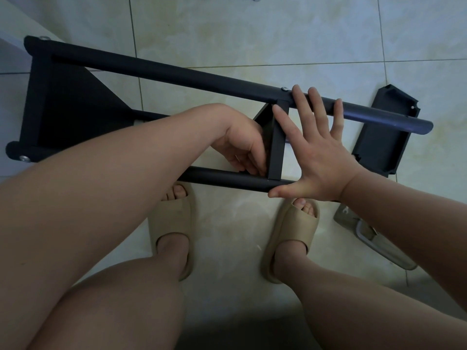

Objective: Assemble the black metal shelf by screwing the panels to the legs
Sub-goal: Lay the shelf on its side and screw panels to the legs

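On tiled floor (252,34), left hand (242,145) grips panel (276,145), right hand (321,157) open across legs (177,72).

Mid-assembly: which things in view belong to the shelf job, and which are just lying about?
Job: shelf legs, end panel, middle panel, loose panel, flat wrench, left hand, right hand.
Lying about: beige slippers, clear bag (contents unclear).

Floor (252,34) open beyond far leg (177,72); loose panel (379,147) right.
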